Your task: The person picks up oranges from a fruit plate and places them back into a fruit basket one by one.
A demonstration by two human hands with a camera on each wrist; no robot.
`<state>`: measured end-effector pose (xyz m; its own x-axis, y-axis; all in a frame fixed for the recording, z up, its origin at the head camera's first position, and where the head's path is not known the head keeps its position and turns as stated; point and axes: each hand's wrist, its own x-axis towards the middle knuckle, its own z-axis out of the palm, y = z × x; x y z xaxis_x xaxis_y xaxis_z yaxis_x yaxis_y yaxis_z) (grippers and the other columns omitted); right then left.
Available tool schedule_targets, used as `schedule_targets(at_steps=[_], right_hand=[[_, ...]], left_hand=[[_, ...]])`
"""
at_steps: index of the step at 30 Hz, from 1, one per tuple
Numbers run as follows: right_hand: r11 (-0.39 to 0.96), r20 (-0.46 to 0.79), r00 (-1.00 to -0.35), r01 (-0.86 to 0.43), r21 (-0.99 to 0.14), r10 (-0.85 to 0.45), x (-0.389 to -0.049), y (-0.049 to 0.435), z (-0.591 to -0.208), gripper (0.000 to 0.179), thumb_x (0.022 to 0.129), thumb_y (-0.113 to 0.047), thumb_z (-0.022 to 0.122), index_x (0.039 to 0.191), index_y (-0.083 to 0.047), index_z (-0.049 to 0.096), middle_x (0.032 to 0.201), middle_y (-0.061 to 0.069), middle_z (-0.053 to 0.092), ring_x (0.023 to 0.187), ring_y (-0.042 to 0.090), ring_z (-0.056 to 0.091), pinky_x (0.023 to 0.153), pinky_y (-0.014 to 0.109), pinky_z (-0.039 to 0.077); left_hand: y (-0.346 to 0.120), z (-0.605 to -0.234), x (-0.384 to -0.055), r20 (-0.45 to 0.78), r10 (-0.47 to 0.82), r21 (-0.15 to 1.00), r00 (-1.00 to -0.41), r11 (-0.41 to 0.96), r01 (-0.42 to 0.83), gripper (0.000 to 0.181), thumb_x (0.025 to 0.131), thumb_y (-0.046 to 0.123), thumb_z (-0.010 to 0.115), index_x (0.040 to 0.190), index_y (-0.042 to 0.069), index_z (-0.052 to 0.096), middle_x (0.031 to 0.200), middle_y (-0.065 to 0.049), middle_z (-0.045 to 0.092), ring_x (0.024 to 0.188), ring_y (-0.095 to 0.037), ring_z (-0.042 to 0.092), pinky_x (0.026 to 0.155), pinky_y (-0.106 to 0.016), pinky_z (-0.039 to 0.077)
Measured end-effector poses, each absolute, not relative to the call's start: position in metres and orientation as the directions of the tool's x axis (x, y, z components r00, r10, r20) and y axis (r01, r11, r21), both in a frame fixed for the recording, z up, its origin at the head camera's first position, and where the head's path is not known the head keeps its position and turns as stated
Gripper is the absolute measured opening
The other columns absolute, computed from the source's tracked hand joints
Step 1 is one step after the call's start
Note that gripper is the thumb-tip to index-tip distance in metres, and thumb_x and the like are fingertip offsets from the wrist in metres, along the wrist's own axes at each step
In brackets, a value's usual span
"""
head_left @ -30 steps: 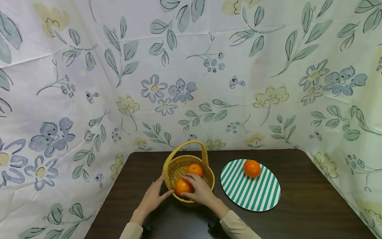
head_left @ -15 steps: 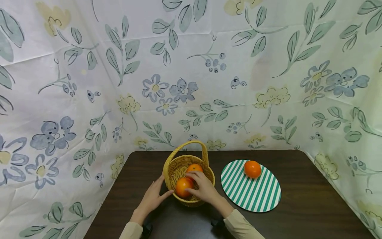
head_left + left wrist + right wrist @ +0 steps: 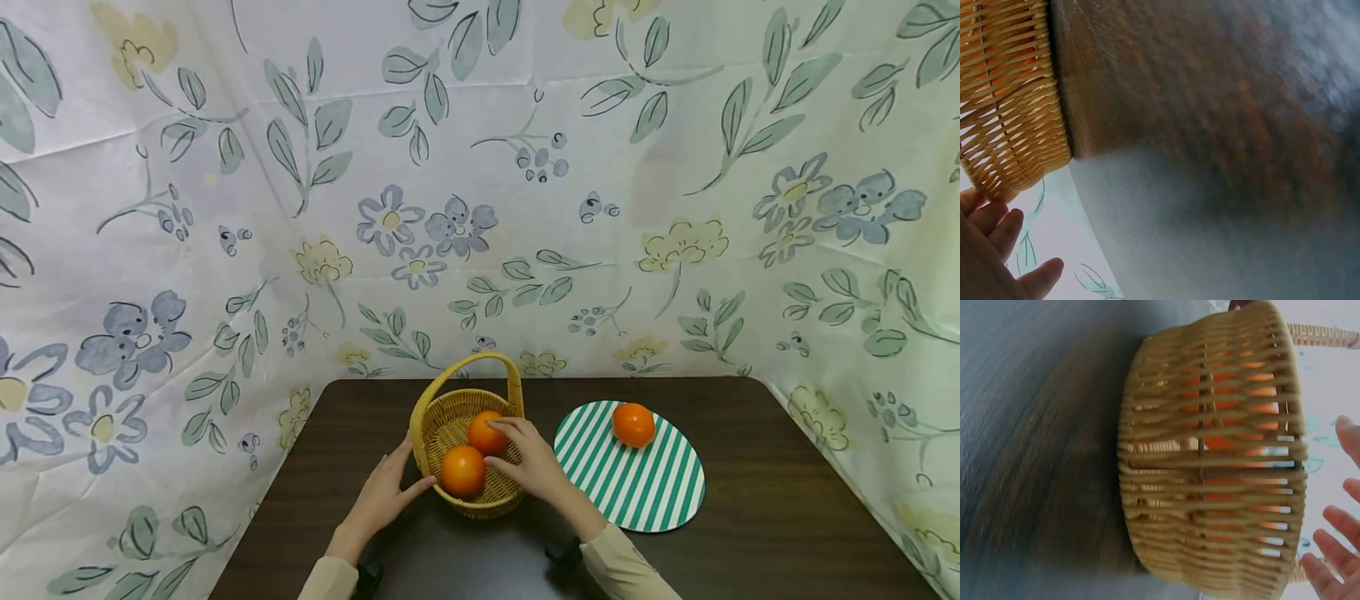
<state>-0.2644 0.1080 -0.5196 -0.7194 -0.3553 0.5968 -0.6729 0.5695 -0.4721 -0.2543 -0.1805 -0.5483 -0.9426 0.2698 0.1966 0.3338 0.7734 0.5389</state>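
A yellow wicker basket point(image 3: 442, 417) with an arched handle stands on the table. Two oranges lie inside it, a front orange point(image 3: 462, 471) and a back orange point(image 3: 486, 433). My left hand point(image 3: 378, 496) steadies the basket's left side, thumb at the front rim and fingers near the handle's base; the left wrist view shows those fingertips against the wicker point(image 3: 1016, 119). Over the basket's right rim hovers my right hand point(image 3: 543, 467), fingers spread and nothing in them. Its fingertips overlap the back orange in the head view, while the right wrist view shows the fingers point(image 3: 1341, 531) beyond the rim.
Right of the basket lies a flat round mat point(image 3: 637, 492) with green and white stripes. A reddish-orange round fruit point(image 3: 633, 425) sits on its far part. Flowered cloth point(image 3: 525, 208) hangs behind the dark wooden table point(image 3: 787, 500).
My right hand has drawn off the front orange and moved to the right, fingers spreading. The front orange stays in the basket. My left hand keeps its place.
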Motion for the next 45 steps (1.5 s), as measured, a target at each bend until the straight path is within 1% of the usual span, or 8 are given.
schedule_targets(at_steps=[7,15,20,25,32,36,40,45], right_hand=[[0.576,0.58,-0.744,-0.647,-0.5,-0.332,-0.265,0.118,-0.522,0.053,0.08,-0.036,0.071,0.125,-0.01,0.058,0.126,0.006,0.054,0.113,0.021,0.05,0.089,0.043,0.048],[0.586,0.602,-0.738,-0.643,-0.493,-0.305,-0.267,0.128,-0.524,0.053,0.08,-0.036,0.072,0.124,-0.01,0.059,0.124,0.009,0.055,0.111,0.023,0.051,0.085,0.045,0.049],[0.591,0.603,-0.742,-0.636,-0.496,-0.292,-0.268,0.135,-0.526,0.052,0.079,-0.033,0.073,0.123,-0.01,0.06,0.124,0.009,0.056,0.11,0.023,0.052,0.085,0.043,0.048],[0.606,0.593,-0.762,-0.608,-0.513,-0.262,-0.268,0.142,-0.527,0.053,0.076,-0.028,0.077,0.124,-0.013,0.06,0.125,0.005,0.055,0.109,0.021,0.052,0.084,0.042,0.049],[0.629,0.564,-0.788,-0.573,-0.525,-0.247,-0.267,0.151,-0.525,0.054,0.077,-0.029,0.076,0.124,-0.009,0.059,0.125,0.009,0.055,0.113,0.027,0.052,0.09,0.046,0.047],[0.624,0.557,-0.796,-0.563,-0.541,-0.235,-0.266,0.155,-0.523,0.054,0.077,-0.028,0.076,0.124,-0.009,0.059,0.125,0.009,0.055,0.114,0.028,0.052,0.092,0.048,0.046],[0.629,0.553,-0.803,-0.552,-0.547,-0.223,-0.265,0.159,-0.523,0.054,0.077,-0.028,0.076,0.125,-0.01,0.059,0.126,0.009,0.055,0.115,0.028,0.051,0.092,0.049,0.046],[0.639,0.555,-0.803,-0.546,-0.542,-0.215,-0.264,0.164,-0.524,0.054,0.077,-0.028,0.076,0.126,-0.012,0.058,0.126,0.008,0.054,0.115,0.028,0.051,0.09,0.048,0.047]], left_hand=[[-0.181,-0.549,-0.254,0.199,0.27,0.537,-0.942,0.774,0.335,0.087,0.083,0.059,0.056,0.15,0.023,0.013,0.153,0.0,0.019,0.137,-0.025,0.029,0.112,-0.055,0.017],[-0.18,-0.548,-0.254,0.208,0.269,0.538,-0.94,0.772,0.34,0.086,0.084,0.056,0.058,0.15,0.023,0.013,0.153,0.0,0.019,0.137,-0.025,0.029,0.111,-0.055,0.018],[-0.181,-0.549,-0.254,0.212,0.271,0.537,-0.939,0.77,0.344,0.086,0.083,0.057,0.057,0.15,0.025,0.013,0.154,0.0,0.019,0.137,-0.024,0.029,0.111,-0.056,0.018],[-0.181,-0.55,-0.254,0.214,0.271,0.536,-0.938,0.77,0.345,0.086,0.084,0.057,0.057,0.15,0.025,0.013,0.153,0.0,0.019,0.137,-0.025,0.03,0.111,-0.056,0.018],[-0.181,-0.551,-0.255,0.214,0.272,0.532,-0.938,0.773,0.345,0.086,0.083,0.057,0.057,0.15,0.026,0.013,0.154,0.001,0.019,0.137,-0.025,0.03,0.111,-0.056,0.018],[-0.181,-0.55,-0.255,0.219,0.274,0.531,-0.937,0.772,0.35,0.086,0.083,0.059,0.056,0.15,0.026,0.014,0.153,0.0,0.019,0.137,-0.027,0.031,0.11,-0.057,0.019],[-0.182,-0.551,-0.255,0.221,0.273,0.532,-0.936,0.771,0.351,0.086,0.083,0.06,0.055,0.15,0.027,0.014,0.154,0.0,0.018,0.137,-0.027,0.031,0.11,-0.057,0.019],[-0.182,-0.552,-0.256,0.218,0.27,0.524,-0.938,0.778,0.346,0.088,0.083,0.062,0.054,0.15,0.024,0.013,0.154,0.0,0.018,0.137,-0.026,0.031,0.111,-0.056,0.018]])
